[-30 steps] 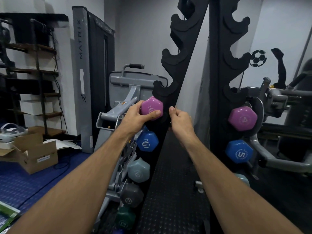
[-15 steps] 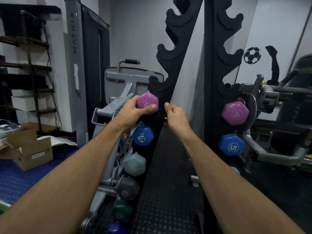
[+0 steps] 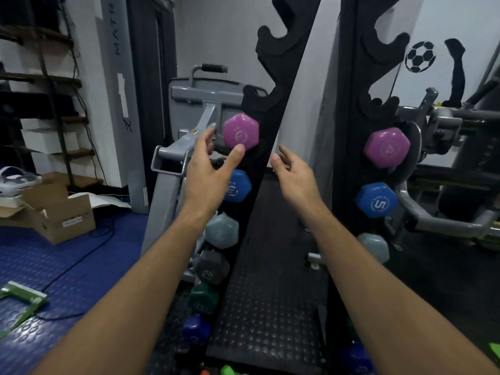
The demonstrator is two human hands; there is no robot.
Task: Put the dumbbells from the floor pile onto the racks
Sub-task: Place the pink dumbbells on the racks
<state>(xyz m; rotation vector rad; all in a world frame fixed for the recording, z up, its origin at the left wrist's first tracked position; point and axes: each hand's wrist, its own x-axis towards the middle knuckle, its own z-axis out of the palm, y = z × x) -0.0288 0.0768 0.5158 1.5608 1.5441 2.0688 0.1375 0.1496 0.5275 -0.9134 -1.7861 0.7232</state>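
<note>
Pink dumbbell (image 3: 240,131) sat in its notch on the left rack (image 3: 270,98), right above the blue one (image 3: 238,185), and its long axis ran back away from the camera so only the hex end faced out. Left hand (image 3: 208,171) was closer, fingers loose and spread with the thumb just about brushing the bottom of that pink end but not gripping it, while the right hand (image 3: 295,171) hung slack and empty beside the rack's edge. Floor pile wasn't really visible except maybe some colored bits at the bottom, so I'd guess the next grab was down low and behind the hands.
</note>
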